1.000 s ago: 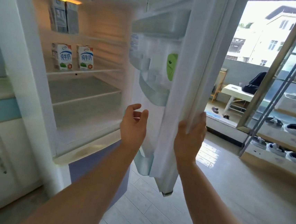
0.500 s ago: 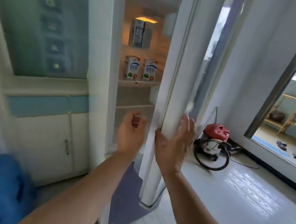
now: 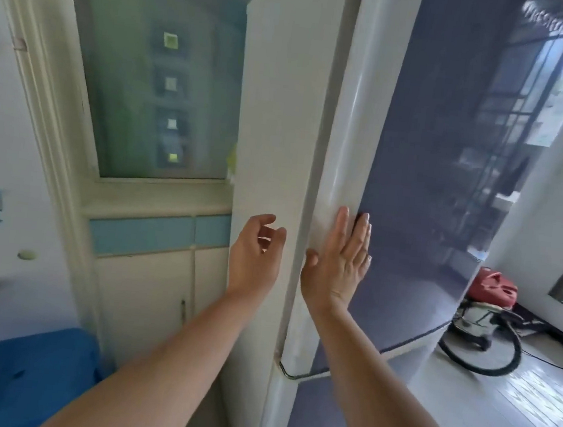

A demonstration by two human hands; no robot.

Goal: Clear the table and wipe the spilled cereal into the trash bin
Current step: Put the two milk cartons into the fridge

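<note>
I stand in front of a tall white fridge point(image 3: 279, 110) whose dark glossy door point(image 3: 423, 192) is swung shut against its body. My right hand point(image 3: 339, 260) lies flat on the door's left edge, fingers straight and pressing on it. My left hand point(image 3: 255, 252) hovers just left of it in front of the fridge's white side, fingers loosely curled, holding nothing. The fridge's inside is hidden. No table, cereal or trash bin is in view.
A frosted window point(image 3: 156, 74) and white cabinet doors point(image 3: 148, 297) sit left of the fridge. A blue object point(image 3: 23, 378) fills the lower left corner. A red and white vacuum cleaner point(image 3: 487, 312) with a black hose stands on the pale floor point(image 3: 512, 407) at the right.
The fridge door swung from wide open to shut under my right hand, hiding the milk cartons inside. My view turned left, and my left hand stayed near the door edge.
</note>
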